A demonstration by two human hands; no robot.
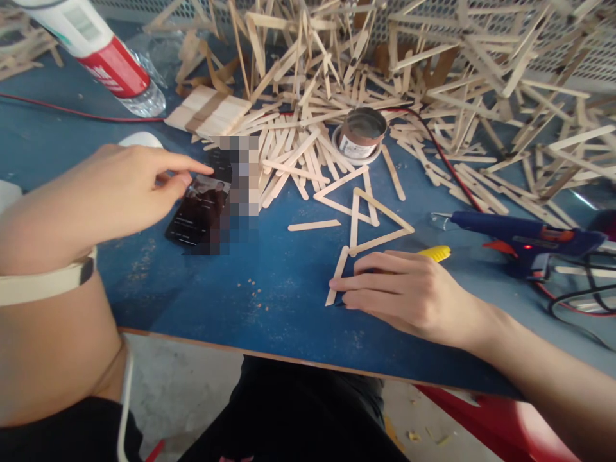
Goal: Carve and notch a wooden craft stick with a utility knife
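Observation:
My left hand [139, 183] reaches over a dark smartphone [199, 215]. Its index finger is stretched out onto the lit screen and the hand grips nothing. My right hand [409, 292] is closed, with a yellow-handled knife [436, 253] running under the palm; a dark tip shows by the thumb, the rest is hidden. One right fingertip presses on a flat wooden stick [341, 273] whose near end is cut slantwise. Just beyond it lies a triangle of sticks [385, 208], and behind that a zigzag of joined sticks [341, 183]. A single loose stick [314, 225] lies to the left.
A blue glue gun [524, 234] with a red light and cables rests at the right. Heaped wooden sticks [298, 141] and stick frames fill the back, around a small round tin [362, 131]. A bottle [113, 64] and a bundle of sticks [209, 112] stand back left.

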